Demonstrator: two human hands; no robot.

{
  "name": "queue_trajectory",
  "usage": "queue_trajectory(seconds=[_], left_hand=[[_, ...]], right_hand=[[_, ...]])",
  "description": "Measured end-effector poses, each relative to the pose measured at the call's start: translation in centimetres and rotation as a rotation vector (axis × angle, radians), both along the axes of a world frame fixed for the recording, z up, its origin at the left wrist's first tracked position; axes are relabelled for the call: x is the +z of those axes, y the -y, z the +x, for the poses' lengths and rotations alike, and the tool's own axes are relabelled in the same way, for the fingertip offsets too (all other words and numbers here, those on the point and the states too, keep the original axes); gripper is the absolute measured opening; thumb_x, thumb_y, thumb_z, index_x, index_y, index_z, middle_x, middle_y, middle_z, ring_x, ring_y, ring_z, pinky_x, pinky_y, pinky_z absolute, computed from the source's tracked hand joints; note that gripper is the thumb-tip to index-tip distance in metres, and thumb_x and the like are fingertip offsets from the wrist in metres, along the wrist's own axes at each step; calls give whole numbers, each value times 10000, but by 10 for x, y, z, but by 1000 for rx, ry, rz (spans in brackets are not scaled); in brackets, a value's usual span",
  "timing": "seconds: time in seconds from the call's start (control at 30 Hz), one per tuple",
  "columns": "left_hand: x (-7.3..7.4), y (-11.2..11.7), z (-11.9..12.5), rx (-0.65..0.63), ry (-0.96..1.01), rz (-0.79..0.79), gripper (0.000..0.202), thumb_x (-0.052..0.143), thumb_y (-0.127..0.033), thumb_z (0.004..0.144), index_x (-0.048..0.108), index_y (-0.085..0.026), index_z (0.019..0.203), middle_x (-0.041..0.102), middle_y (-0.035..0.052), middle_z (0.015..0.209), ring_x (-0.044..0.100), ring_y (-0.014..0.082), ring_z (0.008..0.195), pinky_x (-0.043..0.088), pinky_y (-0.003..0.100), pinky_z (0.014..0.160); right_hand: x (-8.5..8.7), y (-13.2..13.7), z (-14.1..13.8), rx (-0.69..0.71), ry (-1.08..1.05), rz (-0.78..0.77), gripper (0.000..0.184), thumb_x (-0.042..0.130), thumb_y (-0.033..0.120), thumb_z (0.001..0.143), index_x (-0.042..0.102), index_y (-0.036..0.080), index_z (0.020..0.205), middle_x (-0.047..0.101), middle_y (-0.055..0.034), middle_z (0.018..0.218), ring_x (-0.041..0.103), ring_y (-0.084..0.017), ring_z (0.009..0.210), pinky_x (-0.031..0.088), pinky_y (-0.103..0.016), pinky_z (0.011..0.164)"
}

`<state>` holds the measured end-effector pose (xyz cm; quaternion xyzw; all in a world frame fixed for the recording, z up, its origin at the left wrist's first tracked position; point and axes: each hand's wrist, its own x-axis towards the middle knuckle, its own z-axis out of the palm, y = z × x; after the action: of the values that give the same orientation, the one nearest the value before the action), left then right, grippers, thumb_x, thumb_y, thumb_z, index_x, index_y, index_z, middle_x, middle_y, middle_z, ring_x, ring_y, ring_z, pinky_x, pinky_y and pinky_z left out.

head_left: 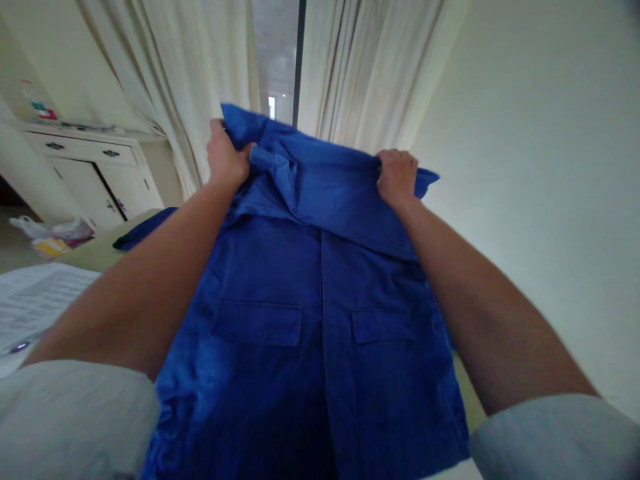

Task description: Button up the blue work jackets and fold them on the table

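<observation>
From where I am standing, the left hand (227,157) and right hand (399,177) are clamping their fingers on the turned-over edge of a blue jacket (267,267), its pocketed front extending below them, apparently a folding step, the next move calling for matched grips.

We've got a solid-blue jacket (260,267), pale grey sleeves (75,420), cream curtains (200,67), off-white cabinet (73,180) with dark handles (55,145), and olive-green table (95,252) carrying navy cloth (145,229) near its far edge, grey-print-lined white paper (40,300) toward its left.
</observation>
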<state>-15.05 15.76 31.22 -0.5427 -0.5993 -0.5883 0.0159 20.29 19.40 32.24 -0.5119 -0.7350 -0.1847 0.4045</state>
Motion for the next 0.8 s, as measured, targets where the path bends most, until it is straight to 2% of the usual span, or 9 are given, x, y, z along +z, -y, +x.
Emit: queue_trajectory(seconds=[0.03,0.1,0.2,0.27,0.33,0.4,0.53,0.67,0.8], left_hand=[[-31,-11,1,106,0,-52,750,677,-252,961,253,-35,1540,500,77,1544,424,189,1397,277,431,1273],[-96,-27,2,155,-102,-185,577,532,-106,965,354,-7,1504,487,187,1556,423,259,1452,292,435,1254],[-183,-33,4,-35,-296,-529,526,493,-51,897,498,-61,1423,639,204,1385,566,320,1349,413,432,1155],[-226,-29,6,-75,-342,-674,515,547,-113,879,530,-69,1391,676,226,1320,615,353,1285,469,442,1088],[-254,-24,9,-107,-362,-718,469,572,-192,895,569,-86,1352,711,220,1257,652,354,1221,499,442,1045],[-270,-19,12,-179,-394,-693,399,533,-249,947,613,-134,1320,722,174,1271,651,314,1223,485,418,1074],[-282,-9,14,-392,-629,-536,470,479,-358,1006,584,-167,1421,641,135,1432,563,295,1329,404,418,1165],[-283,-6,25,-321,-872,-588,561,580,-565,959,644,-179,1361,627,189,1394,543,387,1288,437,507,1067],[-282,-14,55,-399,-964,-583,325,512,-333,1022,729,-178,1208,659,179,1346,565,337,1276,446,465,1052]], right_hand=[[-34,-15,-10,-38,-12,-41,356,539,2,932,643,47,1270,625,-218,1447,499,-289,1434,304,-577,1206],[-101,-34,-29,-54,27,-267,463,627,92,960,564,62,1417,542,-251,1520,467,-340,1450,340,-584,1195],[-191,-39,-57,140,213,-699,778,776,391,924,437,109,1565,490,-236,1581,461,-357,1457,368,-506,1199],[-235,-33,-78,192,268,-779,991,810,566,856,346,161,1632,407,-220,1649,427,-378,1486,336,-506,1218],[-264,-28,-100,227,273,-737,1019,766,629,867,305,175,1653,406,-213,1652,420,-376,1490,321,-499,1220],[-279,-27,-121,228,234,-715,893,721,590,916,366,180,1625,502,-201,1584,469,-362,1447,358,-477,1185],[-284,-36,-140,127,128,-796,344,570,349,1023,687,193,1307,720,-161,1287,644,-313,1222,468,-409,1035],[-273,-50,-123,14,39,-773,398,333,258,1087,695,169,1225,727,-158,1247,675,-271,1136,497,-376,960],[-271,-51,-117,79,27,-764,371,460,431,1076,691,181,1222,730,-121,1254,672,-240,1137,493,-320,965]])
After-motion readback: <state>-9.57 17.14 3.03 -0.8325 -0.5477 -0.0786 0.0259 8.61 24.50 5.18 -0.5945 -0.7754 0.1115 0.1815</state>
